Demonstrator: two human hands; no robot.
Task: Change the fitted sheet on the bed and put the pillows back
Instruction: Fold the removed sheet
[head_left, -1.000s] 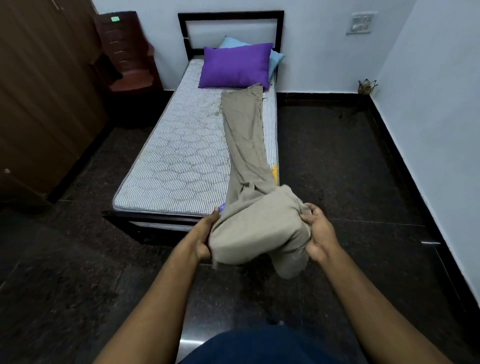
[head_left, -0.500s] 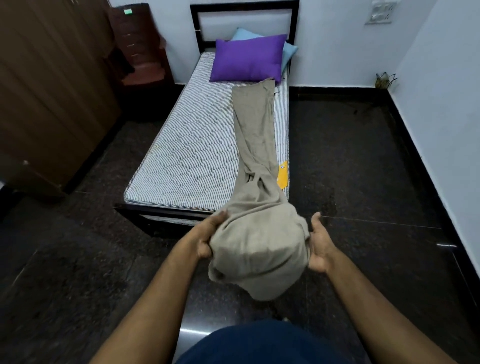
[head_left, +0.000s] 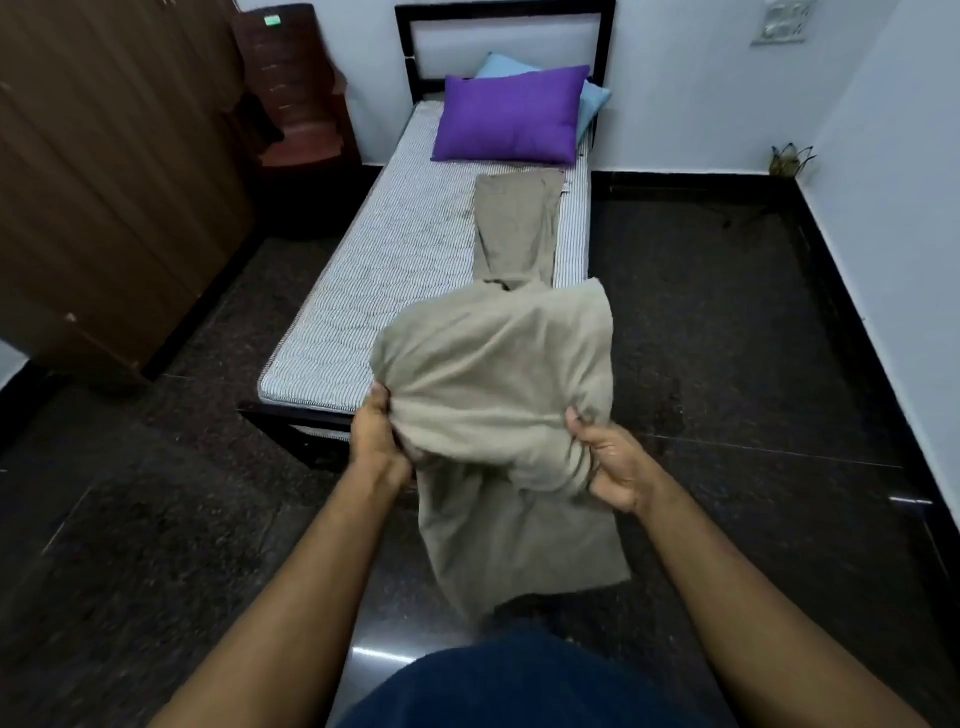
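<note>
The beige sheet (head_left: 493, 374) is gripped at frame centre by both hands (head_left: 379, 441) (head_left: 613, 467), fingers curled; spreading over the bare mattress (head_left: 374, 270) seems next.

Dark speckled floor (head_left: 727, 322); left of it a brown wardrobe (head_left: 104, 182), a wooden chair (head_left: 296, 104) beside; pale walls (head_left: 701, 93).
</note>
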